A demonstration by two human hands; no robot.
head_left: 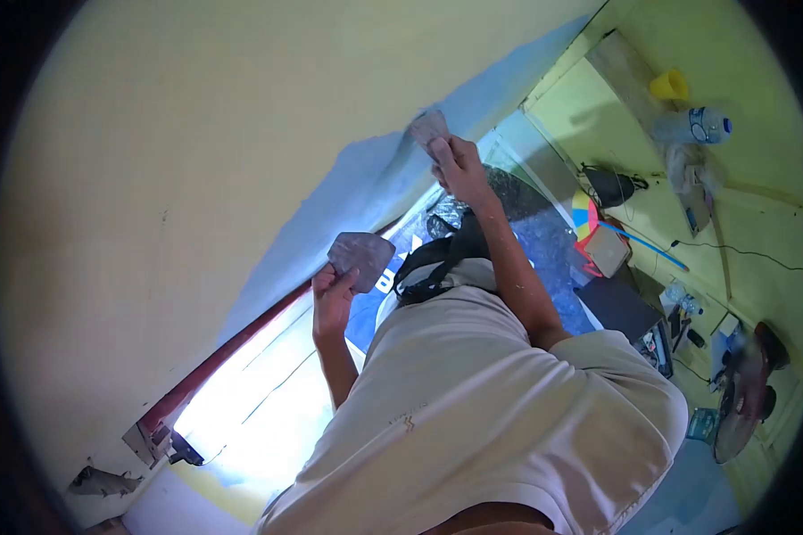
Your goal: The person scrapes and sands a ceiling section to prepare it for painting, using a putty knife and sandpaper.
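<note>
My left hand (332,308) pinches a flat, grey, roughly square plate (362,259) between thumb and fingers, close to the lower edge of the cream wall (169,160). Higher up, my right hand (459,169) grips a second grey flat piece (429,130), which lies at or against the wall; exact contact cannot be made out. Both pieces look smeared. A pale blue patch (366,183) with an uneven border runs along the wall's edge behind both hands.
At the right, a shelf board (629,76) carries a yellow cup (669,86) and a plastic bottle (700,126). A black bag (608,185), a blue stick (647,245) and a standing fan (742,397) are beyond. A bright opening (250,383) lies at lower left.
</note>
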